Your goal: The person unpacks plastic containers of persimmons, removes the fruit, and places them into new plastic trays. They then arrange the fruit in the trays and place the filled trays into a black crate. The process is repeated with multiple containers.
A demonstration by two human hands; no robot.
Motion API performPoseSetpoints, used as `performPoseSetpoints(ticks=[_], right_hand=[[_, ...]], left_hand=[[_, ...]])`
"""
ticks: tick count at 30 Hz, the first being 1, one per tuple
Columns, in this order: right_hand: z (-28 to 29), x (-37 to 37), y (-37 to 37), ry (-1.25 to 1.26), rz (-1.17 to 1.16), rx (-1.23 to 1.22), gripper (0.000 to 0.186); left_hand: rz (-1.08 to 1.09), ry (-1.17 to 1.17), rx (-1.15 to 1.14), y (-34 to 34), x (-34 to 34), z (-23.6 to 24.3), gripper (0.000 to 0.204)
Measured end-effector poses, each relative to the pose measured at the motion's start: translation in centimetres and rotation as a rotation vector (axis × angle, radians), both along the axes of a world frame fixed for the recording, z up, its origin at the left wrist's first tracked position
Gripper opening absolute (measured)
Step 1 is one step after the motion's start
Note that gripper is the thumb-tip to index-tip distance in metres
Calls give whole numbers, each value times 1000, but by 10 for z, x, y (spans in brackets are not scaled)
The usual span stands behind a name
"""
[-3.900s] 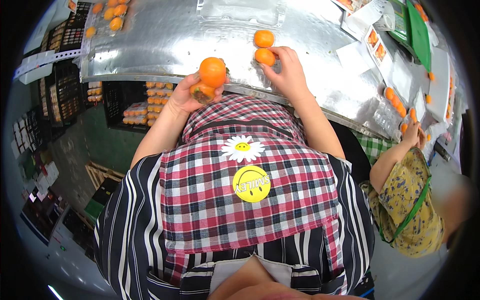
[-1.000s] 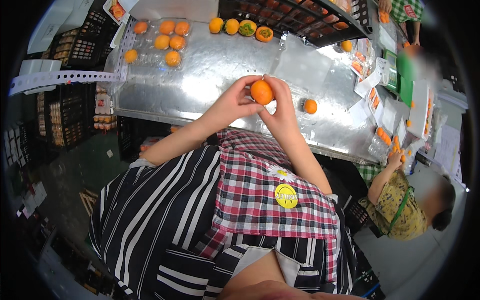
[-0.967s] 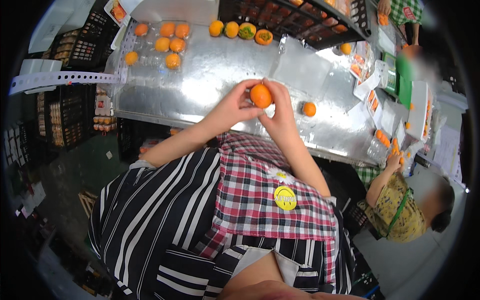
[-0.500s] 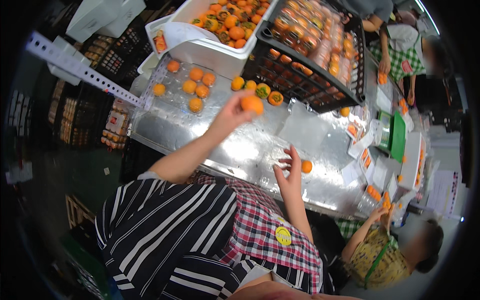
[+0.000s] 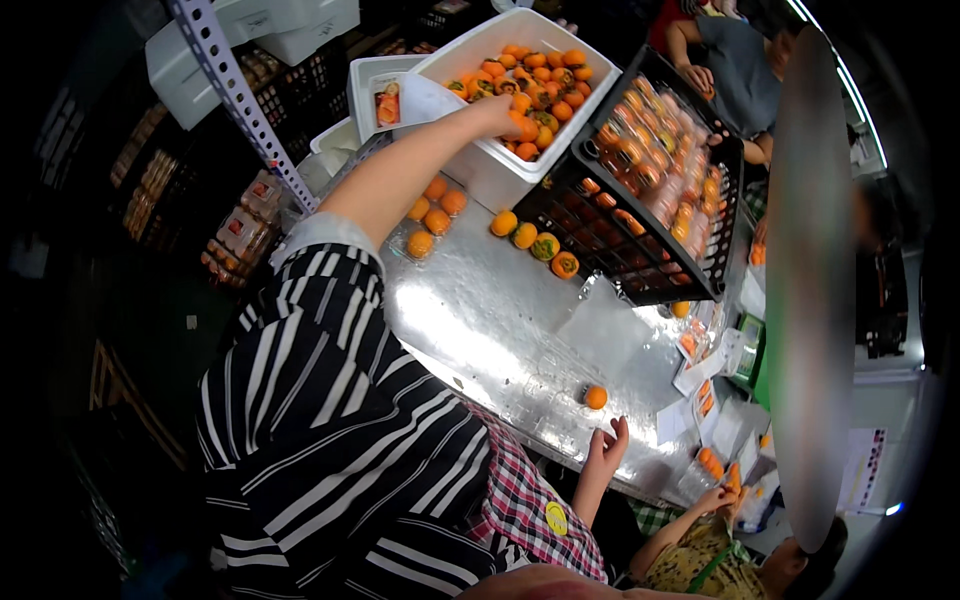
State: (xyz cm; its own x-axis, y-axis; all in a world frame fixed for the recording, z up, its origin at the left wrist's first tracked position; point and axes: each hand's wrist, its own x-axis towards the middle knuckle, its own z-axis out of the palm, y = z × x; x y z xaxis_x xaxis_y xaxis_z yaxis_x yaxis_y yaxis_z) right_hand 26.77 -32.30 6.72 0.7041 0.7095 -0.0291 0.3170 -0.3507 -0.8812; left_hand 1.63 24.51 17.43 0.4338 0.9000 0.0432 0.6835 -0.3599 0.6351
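My left arm stretches to the white foam box (image 5: pixel 481 165) at the back, which is heaped with orange persimmons. Over its near side my left hand (image 5: pixel 496 118) is closed on a persimmon (image 5: pixel 522 127); part of the fingers is hidden. My right hand (image 5: pixel 607 452) hovers by the table's near edge with its fingers apart and nothing in it. Just beyond its fingertips a single persimmon (image 5: pixel 596 397) rests on the metal table (image 5: pixel 470 330). A short row of persimmons (image 5: pixel 524 235) lies in front of the box, and a clear tray (image 5: pixel 432 222) holds several more, partly behind my arm.
A black crate (image 5: pixel 600 240) full of packed fruit stands right of the box. A perforated metal post (image 5: pixel 245 100) rises at the left. Clear plastic film (image 5: pixel 610 315) lies mid-table. One co-worker (image 5: pixel 700 560) handles fruit at the near right; another (image 5: pixel 740 70) stands at the far side.
My left hand has gone from above the table to the foam box, still with a persimmon in it. My right hand has drawn back from the lone persimmon. The view has turned.
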Motion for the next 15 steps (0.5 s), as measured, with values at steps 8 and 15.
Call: performPoseSetpoints(ticks=[8,15], right_hand=[[-8,14,-27,-30,-67,-67,54],[10,20,-23,-102,-36,-85,51]], left_hand=[[-198,430,-93,5,19,-3,55],[-159,151,310,-4,4,-13,41]])
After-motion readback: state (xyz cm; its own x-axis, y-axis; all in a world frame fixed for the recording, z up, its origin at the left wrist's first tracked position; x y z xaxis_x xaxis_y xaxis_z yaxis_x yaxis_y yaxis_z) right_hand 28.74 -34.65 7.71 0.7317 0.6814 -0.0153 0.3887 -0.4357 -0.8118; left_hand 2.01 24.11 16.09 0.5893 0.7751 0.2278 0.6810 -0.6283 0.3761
